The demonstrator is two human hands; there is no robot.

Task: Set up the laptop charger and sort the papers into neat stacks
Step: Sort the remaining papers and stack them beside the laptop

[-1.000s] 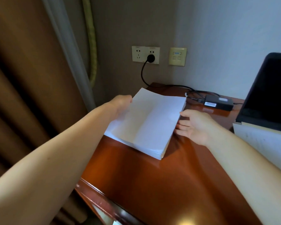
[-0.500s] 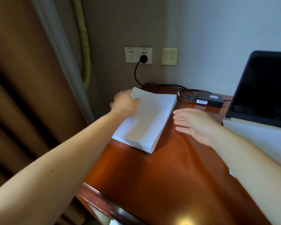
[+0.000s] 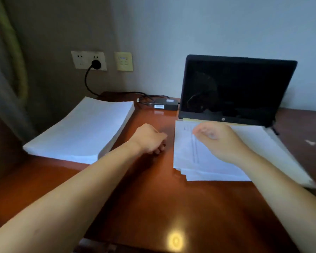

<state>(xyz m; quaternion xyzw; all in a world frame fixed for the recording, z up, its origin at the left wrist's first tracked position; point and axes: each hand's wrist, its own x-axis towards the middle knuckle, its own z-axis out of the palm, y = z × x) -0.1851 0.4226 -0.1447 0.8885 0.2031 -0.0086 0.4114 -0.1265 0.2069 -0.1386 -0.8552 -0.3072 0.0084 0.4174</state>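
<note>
A: Head view. No longer squaring the thick stack (image 3: pixel 80 130); leaving it free near the table's (image 3: pixel 153 207) back left corner, with both hands off it.

B: Treating that pile as finished, then?

A: Seemingly. Hovering the left hand (image 3: pixel 150 138) over bare wood between the two piles, curling its fingers loosely, holding nothing. Swinging the right hand (image 3: pixel 217 137) over the loose sheets (image 3: pixel 208 161) at the foot of the laptop (image 3: pixel 235 88) screen. Too blurred for telling its grip, or any contact.

B: And the charger?

A: Keeping the plug (image 3: pixel 96 63) in the wall socket (image 3: pixel 80 60) and the brick (image 3: pixel 165 105) at the back edge, just beside the laptop. Not seeing whether its lead reaches the laptop.

B: Pointing which way, those sheets?

A: Running their long axis front to back. Fanning out at the near left corner, so probably needing squaring next. Angling the thick stack from front left toward back right.
</note>
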